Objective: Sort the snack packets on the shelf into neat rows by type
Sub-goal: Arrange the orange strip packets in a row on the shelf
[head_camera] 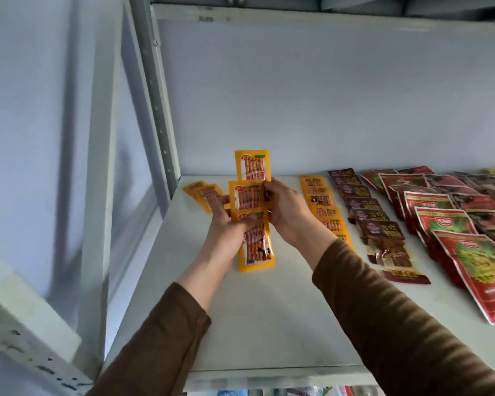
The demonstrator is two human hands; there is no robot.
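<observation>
Dark brown packets [366, 212]: "冷吃" legible, rest unclear. Print on yellow and red packets too blurred.

there is a single view, from a wide-angle camera worn on the person's head. it looks forward and slightly down into a white metal shelf [269, 324] from close in front, near enough that both brown-sleeved forearms reach in from the bottom edge. the pale back wall [326, 95] fills the upper half, and the grey perforated upright [157, 110] leans at the left, bent by the lens. the shelf's front lip runs along the bottom.
</observation>
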